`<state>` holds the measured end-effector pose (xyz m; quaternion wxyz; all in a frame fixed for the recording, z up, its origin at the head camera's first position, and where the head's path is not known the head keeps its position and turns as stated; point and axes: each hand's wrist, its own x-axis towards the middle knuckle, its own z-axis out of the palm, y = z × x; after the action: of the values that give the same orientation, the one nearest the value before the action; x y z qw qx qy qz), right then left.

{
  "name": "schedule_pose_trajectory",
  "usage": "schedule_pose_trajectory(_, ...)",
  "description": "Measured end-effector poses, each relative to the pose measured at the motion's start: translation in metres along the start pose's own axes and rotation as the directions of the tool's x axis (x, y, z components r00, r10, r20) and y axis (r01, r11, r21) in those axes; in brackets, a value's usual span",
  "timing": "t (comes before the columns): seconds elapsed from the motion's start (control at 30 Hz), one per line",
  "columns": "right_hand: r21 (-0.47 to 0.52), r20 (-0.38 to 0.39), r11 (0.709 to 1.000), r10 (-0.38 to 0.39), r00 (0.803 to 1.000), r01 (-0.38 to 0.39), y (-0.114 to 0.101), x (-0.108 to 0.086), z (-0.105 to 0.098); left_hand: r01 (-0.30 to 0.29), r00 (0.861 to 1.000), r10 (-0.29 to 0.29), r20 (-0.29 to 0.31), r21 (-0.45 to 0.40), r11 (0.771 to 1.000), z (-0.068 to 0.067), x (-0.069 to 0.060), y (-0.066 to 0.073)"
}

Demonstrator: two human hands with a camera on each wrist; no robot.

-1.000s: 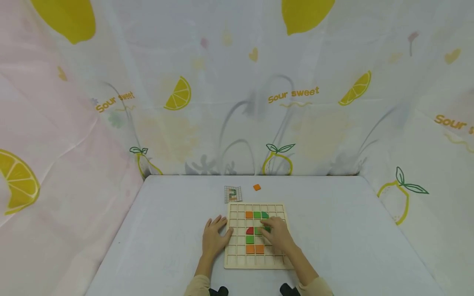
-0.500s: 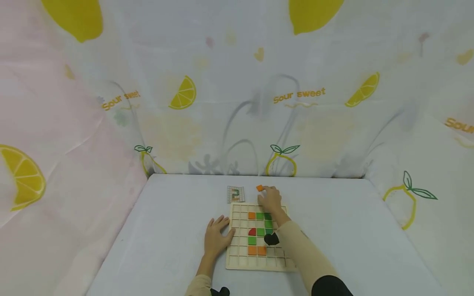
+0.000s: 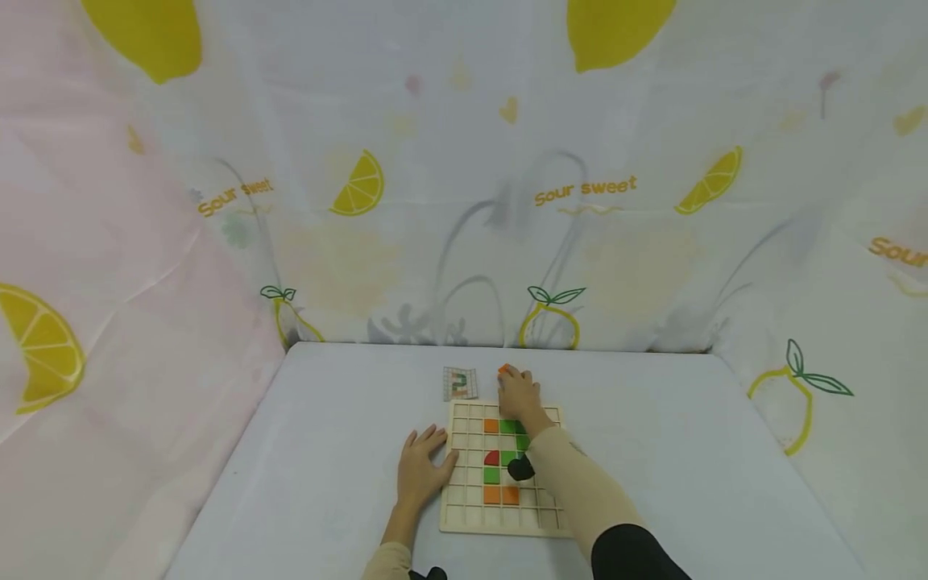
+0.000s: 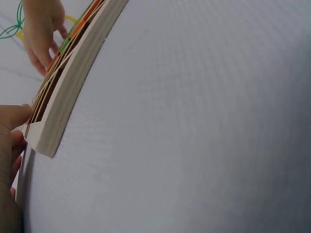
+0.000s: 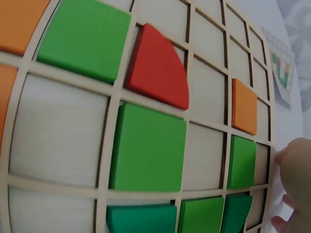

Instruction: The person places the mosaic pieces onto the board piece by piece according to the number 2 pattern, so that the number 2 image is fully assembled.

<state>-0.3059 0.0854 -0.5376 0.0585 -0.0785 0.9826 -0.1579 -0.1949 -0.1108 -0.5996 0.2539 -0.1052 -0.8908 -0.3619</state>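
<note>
A wooden grid board [image 3: 464, 515] lies on the table with several coloured tiles set in its cells. In the right wrist view these include a red rounded tile [image 5: 158, 68], a green square tile [image 5: 148, 148] and an orange square tile [image 5: 244, 107]. My left hand [image 3: 423, 467] rests at the board's left edge, thumb touching the rim and fingers extended. Beyond the far edge, my right hand [image 3: 519, 393] pinches a loose orange tile [image 3: 503, 368], mostly covered by the fingers. My right forearm hides part of the board's right side.
A small pattern card [image 3: 460, 384] with a coloured figure lies behind the board's far left corner. White cloth covers the table [image 3: 326, 451]. A lemon-print curtain [image 3: 435, 242] hangs behind and at both sides.
My right hand has left the tiles on the board and reached forward to the loose orange tile, taking it between the fingers. My left hand has stayed at the board's edge.
</note>
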Motion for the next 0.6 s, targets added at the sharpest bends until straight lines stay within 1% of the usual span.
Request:
schedule_pose_trajectory(0.2, 0.008, 0.042, 0.999, -0.038, 0.998, 0.038, -0.003, 0.004, 0.001, 0.002, 1.0, -0.002, 0.001, 0.006, 1.0, -0.001, 0.0, 0.0)
schedule_pose_trajectory(0.37, -0.01, 0.116, 0.998, -0.059, 0.992, 0.06, -0.001, 0.008, -0.001, 0.008, 1.0, -0.008, -0.002, -0.011, 1.0, -0.001, 0.0, 0.0)
schedule_pose_trajectory(0.43, -0.008, 0.139, 0.998, -0.065, 0.988, 0.066, 0.0, 0.008, -0.004, 0.011, 1.0, -0.011, 0.007, -0.011, 1.0, 0.0, 0.0, 0.0)
schedule_pose_trajectory(0.5, -0.002, 0.135, 0.998, -0.068, 0.988, 0.068, 0.0, 0.007, -0.008, 0.012, 1.0, -0.012, 0.017, -0.003, 1.0, 0.0, -0.001, 0.0)
schedule_pose_trajectory(0.53, -0.001, 0.119, 0.998, -0.07, 0.99, 0.071, 0.001, 0.007, -0.009, 0.014, 1.0, -0.014, 0.018, -0.001, 1.0, 0.0, -0.001, 0.0)
schedule_pose_trajectory(0.6, 0.001, 0.056, 0.997, -0.084, 0.995, 0.084, 0.003, 0.007, -0.008, 0.013, 1.0, -0.013, 0.021, 0.008, 1.0, 0.0, 0.0, -0.001)
